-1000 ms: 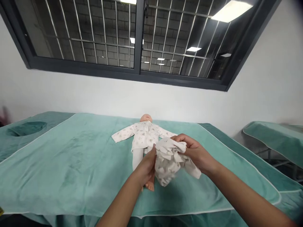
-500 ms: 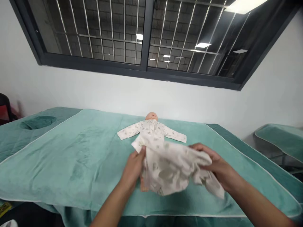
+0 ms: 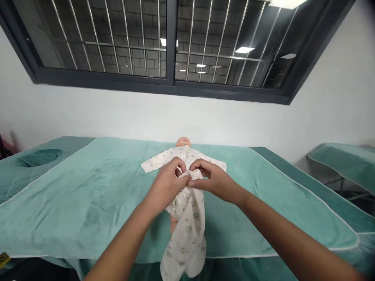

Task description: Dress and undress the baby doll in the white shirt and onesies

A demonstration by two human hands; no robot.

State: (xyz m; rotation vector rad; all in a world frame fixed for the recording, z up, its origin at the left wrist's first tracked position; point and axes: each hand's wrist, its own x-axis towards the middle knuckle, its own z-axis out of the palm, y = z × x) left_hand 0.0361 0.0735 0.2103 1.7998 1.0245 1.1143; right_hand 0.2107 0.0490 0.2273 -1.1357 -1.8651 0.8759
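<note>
Head view: a white, green-printed cloth garment (image 3: 189,230) hangs from the left hand (image 3: 168,181) and right hand (image 3: 216,181), fingers of both clamped on its bunched top; beyond, a peach-coloured doll (image 3: 183,142) lies on a mint-green plush blanket (image 3: 102,203).

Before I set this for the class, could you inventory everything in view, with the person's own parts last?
Wall: one, white, background
Window: one, dark-framed, in the wall
Bars: many, silvery, across the window
Light patches: several, white, in the window
Bed: one, green-covered, below the window
Covered surface: one, green, far right
Sheet: one, lighter green, over the bed
Doll: one, pinkish, on the sheet
Top: one, white patterned, on the doll
Garment: one, white patterned, before the doll
Unclear item: one, yellow, lower-left edge
Left hand: one, bare, pinching the garment
Right hand: one, bare, pinching the garment
</note>
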